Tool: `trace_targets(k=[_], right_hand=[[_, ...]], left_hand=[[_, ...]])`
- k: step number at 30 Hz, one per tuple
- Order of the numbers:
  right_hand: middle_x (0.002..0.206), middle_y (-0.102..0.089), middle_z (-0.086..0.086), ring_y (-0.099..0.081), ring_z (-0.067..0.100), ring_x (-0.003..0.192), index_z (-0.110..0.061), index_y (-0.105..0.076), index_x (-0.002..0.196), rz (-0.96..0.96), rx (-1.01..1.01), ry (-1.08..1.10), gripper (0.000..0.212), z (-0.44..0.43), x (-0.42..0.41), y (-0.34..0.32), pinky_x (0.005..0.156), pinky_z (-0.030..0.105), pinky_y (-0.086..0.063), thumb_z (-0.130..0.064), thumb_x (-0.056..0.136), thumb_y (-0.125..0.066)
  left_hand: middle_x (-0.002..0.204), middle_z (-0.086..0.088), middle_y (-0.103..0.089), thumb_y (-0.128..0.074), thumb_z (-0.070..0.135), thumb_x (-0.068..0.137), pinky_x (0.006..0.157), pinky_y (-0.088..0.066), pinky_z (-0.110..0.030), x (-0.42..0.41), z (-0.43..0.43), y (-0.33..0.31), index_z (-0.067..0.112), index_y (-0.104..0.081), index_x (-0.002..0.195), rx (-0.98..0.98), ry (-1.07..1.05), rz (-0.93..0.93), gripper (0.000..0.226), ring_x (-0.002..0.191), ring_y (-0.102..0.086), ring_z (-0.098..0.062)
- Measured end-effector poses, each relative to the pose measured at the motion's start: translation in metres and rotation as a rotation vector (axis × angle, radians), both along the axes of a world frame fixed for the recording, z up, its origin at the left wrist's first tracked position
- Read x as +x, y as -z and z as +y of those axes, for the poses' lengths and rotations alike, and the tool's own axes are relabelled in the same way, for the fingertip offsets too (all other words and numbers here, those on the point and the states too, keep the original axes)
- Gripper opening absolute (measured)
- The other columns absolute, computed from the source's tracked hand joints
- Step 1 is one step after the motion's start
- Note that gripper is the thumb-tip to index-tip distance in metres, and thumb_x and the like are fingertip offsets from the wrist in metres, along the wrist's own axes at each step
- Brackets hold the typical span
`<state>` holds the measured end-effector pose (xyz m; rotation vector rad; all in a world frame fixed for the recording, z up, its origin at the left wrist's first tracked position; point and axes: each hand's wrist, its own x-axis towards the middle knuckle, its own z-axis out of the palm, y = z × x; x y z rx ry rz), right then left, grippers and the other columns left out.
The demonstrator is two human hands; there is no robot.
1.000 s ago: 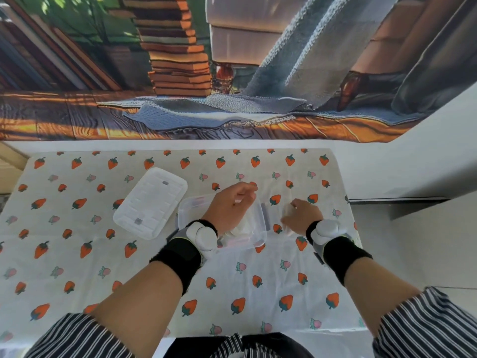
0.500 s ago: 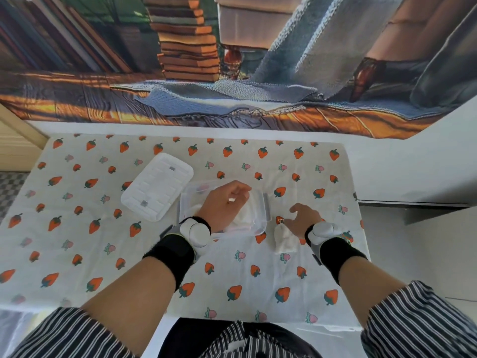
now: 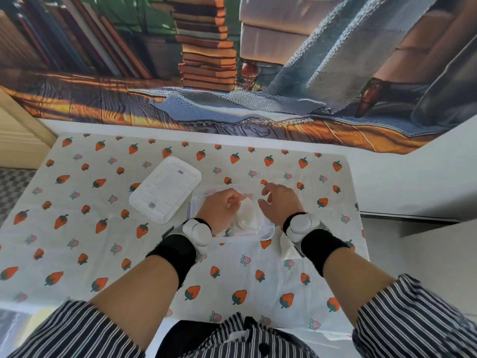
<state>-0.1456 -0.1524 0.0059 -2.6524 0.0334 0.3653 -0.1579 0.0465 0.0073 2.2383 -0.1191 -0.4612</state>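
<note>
Now both hands (image 3: 222, 208) (image 3: 280, 204) over the container (image 3: 269, 231).

Container (image 3: 268, 232) is boxed in on the left by the lid (image 3: 165, 188), on the right by what's probably a white packet (image 3: 286, 248); nearer table (image 3: 232, 277) is left open.

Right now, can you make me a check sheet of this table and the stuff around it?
Surface: strawberry tablecloth, lying flat over the table.
Job's things: clear box holding white bundles; white lid off, lying left of it.
Clutter: white packet on the cloth near the box's right corner.
Hands: left hand curled against a bundle in the box, grip unclear; right hand open over the box.
Cables: nothing seen.
Surroundings: wall hanging behind; white wall at right.
</note>
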Motion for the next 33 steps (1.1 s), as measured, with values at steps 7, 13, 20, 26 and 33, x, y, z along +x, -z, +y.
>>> trace_targets(k=[7,13,20,26,33], right_hand=[[0.146,-0.050,0.002,-0.047,0.022,0.133,-0.018,-0.058,0.136,0.386,-0.159,-0.337,0.037,0.044,-0.004,0.035,0.110,0.029,-0.033,-0.020,0.100,-0.049],[0.095,-0.053,0.004,-0.048,0.022,0.085,-0.019,-0.056,0.094,0.439,-0.202,-0.365,0.004,0.068,-0.003,0.056,0.085,0.037,-0.050,-0.016,0.092,-0.057],[0.088,-0.067,-0.001,-0.057,0.014,0.087,-0.014,-0.068,0.078,0.220,-0.031,-0.088,0.020,0.054,0.008,0.033,0.081,0.027,-0.049,-0.012,0.091,-0.052],[0.080,-0.075,0.004,-0.073,0.022,0.075,-0.019,-0.070,0.090,0.201,0.563,0.146,0.015,0.029,0.004,-0.004,0.080,0.045,-0.061,-0.009,0.079,-0.068],[0.086,-0.077,0.007,-0.073,0.027,0.087,-0.015,-0.071,0.098,0.215,0.751,0.100,0.021,0.028,-0.001,-0.033,0.086,0.043,-0.060,-0.008,0.079,-0.076]], left_hand=[[0.106,0.014,-0.066,-0.052,0.018,0.103,0.082,-0.040,-0.008,-0.001,0.016,0.011,0.019,-0.069,0.115,-0.011,-0.008,0.033,0.021,0.100,-0.060,-0.005],[0.103,0.018,-0.068,-0.051,0.018,0.101,0.074,-0.041,-0.001,-0.005,0.033,0.017,0.023,-0.070,0.112,-0.017,-0.024,0.042,0.022,0.091,-0.060,0.008],[0.109,0.011,-0.070,-0.048,0.019,0.104,0.067,-0.043,-0.002,-0.003,0.040,0.023,0.022,-0.068,0.111,0.003,-0.028,0.044,0.022,0.093,-0.064,-0.007],[0.086,-0.014,-0.071,-0.033,0.053,0.106,0.080,-0.053,-0.039,0.011,0.020,0.010,0.003,-0.062,0.090,0.089,-0.030,0.217,0.059,0.082,-0.068,-0.030],[0.079,-0.007,-0.072,-0.054,0.052,0.100,0.065,-0.061,-0.030,0.017,0.002,-0.016,0.010,-0.060,0.093,-0.412,-0.311,0.473,0.042,0.071,-0.072,-0.022]])
